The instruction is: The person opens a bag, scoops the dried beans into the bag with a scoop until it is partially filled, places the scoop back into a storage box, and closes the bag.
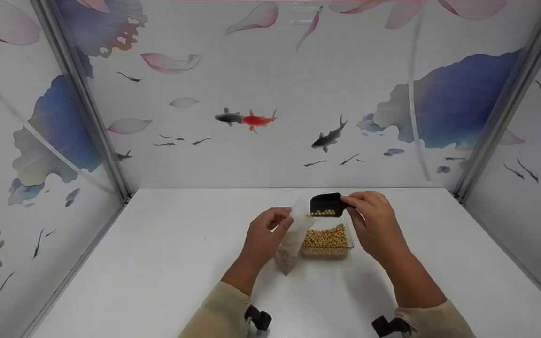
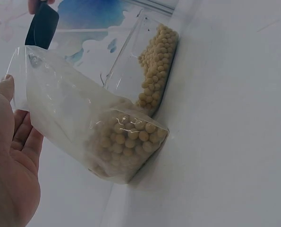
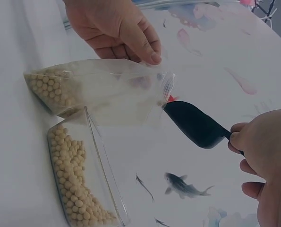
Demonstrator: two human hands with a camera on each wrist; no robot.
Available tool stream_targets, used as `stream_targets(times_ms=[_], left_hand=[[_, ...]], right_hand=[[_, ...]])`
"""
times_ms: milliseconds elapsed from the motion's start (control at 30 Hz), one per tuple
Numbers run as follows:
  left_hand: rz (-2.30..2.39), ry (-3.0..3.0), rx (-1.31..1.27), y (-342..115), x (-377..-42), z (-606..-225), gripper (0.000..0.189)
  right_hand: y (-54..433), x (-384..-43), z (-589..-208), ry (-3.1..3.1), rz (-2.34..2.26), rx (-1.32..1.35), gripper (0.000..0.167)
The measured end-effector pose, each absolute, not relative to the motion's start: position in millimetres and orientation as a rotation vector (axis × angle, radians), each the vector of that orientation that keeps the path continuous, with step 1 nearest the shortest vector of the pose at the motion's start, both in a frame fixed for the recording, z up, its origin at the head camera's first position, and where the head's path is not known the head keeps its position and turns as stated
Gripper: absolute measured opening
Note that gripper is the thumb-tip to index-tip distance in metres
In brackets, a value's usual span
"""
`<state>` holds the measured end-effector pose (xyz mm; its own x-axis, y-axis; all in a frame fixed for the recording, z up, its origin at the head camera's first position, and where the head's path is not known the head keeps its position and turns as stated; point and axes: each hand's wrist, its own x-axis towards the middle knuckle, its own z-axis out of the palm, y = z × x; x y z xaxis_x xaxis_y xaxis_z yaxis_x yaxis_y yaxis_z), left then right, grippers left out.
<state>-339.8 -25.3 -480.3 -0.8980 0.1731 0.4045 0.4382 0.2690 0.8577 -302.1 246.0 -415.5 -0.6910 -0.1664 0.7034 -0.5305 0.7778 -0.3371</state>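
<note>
My left hand (image 1: 263, 236) pinches the upper edge of a clear plastic bag (image 2: 60, 90) and holds it upright. Soybeans (image 2: 126, 139) fill the bottom of the bag. A small black scoop (image 1: 325, 202) is in my right hand (image 1: 377, 224), its handle pinched between thumb and fingers. Some soybeans lie in the scoop, seen in the head view. Its front edge is at the bag's mouth; the right wrist view shows the tip touching or just at the opening. Beside the bag stands a clear rectangular container (image 3: 105, 163) with soybeans (image 1: 328, 236) heaped inside, below the scoop.
The white table (image 1: 158, 263) extends on both sides of the hands. Behind it rises a white panel (image 1: 270, 155) printed with fish and petals, with side panels joined by metal posts (image 1: 85, 98). A black wrist device (image 1: 258, 318) sits at each sleeve.
</note>
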Motion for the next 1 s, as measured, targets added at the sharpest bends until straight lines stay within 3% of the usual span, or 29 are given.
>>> stream_targets(times_ms=[467,1000], left_hand=[[-1.672,-2.321,-0.546,-25,-340,-480,0.016],[-1.669,-2.301,-0.612,-26,-341,-482,0.023]], right_hand=[[250,-305,-418,-2.301,0.759,0.486,0.027],[293,-329,-441,-2.715,1.029,0.291,0.035]])
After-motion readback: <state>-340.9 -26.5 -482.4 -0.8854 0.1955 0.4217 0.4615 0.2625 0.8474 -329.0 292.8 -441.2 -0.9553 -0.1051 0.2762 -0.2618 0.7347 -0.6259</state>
